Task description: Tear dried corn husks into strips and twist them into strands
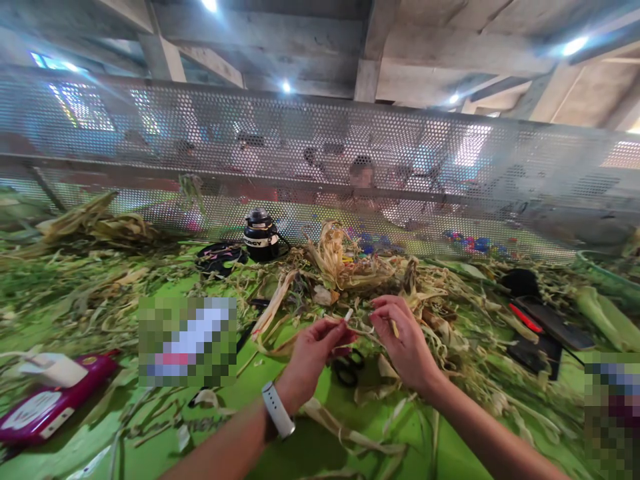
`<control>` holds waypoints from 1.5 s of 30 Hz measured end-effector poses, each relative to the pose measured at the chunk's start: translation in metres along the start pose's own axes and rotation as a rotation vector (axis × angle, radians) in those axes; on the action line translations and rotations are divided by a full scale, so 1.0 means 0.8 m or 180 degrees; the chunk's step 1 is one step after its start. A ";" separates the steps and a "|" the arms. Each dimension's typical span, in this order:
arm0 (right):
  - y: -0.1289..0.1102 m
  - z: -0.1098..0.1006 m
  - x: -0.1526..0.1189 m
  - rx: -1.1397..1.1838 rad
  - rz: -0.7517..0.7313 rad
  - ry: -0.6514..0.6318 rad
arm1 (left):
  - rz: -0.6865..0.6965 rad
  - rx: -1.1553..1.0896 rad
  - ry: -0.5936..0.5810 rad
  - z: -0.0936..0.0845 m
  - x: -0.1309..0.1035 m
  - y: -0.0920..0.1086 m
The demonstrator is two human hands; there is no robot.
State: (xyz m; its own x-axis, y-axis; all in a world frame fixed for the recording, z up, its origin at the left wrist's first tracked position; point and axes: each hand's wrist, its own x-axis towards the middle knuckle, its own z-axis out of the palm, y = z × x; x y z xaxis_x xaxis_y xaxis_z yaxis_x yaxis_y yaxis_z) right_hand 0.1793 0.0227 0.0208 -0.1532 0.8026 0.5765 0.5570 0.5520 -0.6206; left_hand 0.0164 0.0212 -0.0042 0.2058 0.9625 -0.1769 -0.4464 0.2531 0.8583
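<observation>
My left hand (pixel 320 341), with a white watch on the wrist, pinches a small white stick-like piece (pixel 349 315) between thumb and fingertips. Just right of it is my right hand (pixel 400 333), fingers curved and apart, with nothing that I can make out between them. Black-handled scissors (pixel 349 369) lie under the hands, partly hidden. Dried corn husk strips (pixel 273 310) lie beside my left hand, and a bundle of pale husk (pixel 333 257) sits beyond both hands.
The green table (pixel 250 427) is strewn with dried plant strips. A black jug (pixel 261 235) stands before a perforated metal screen (pixel 300 147), with people behind it. A magenta power strip (pixel 55 407) with a white plug lies left; a dark phone-like object (pixel 555 323) lies right.
</observation>
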 end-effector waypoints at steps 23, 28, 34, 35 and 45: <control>0.001 0.011 -0.009 -0.0221 0.0134 -0.0401 | 0.0599 0.0319 -0.0413 0.012 -0.010 -0.009; -0.002 0.008 -0.008 -0.0694 -0.0621 0.0136 | 0.0440 0.0194 -0.0345 0.015 -0.009 -0.002; 0.002 0.011 -0.014 -0.1128 -0.1049 0.0122 | 0.0160 -0.0094 -0.0367 0.012 -0.011 -0.005; 0.003 0.011 -0.014 -0.1210 -0.1140 0.0085 | 0.0157 -0.0108 -0.0382 0.011 -0.011 -0.005; 0.002 0.002 -0.003 -0.0950 -0.1117 -0.0271 | 0.0262 0.0254 -0.0310 0.011 -0.016 0.011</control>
State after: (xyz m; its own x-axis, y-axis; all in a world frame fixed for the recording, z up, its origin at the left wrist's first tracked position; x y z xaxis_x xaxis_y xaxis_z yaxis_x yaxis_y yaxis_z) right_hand 0.1793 0.0220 0.0179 -0.4337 0.6016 0.6708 0.6681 0.7143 -0.2087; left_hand 0.0175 0.0104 0.0097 0.2565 0.9647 -0.0599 -0.3955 0.1613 0.9042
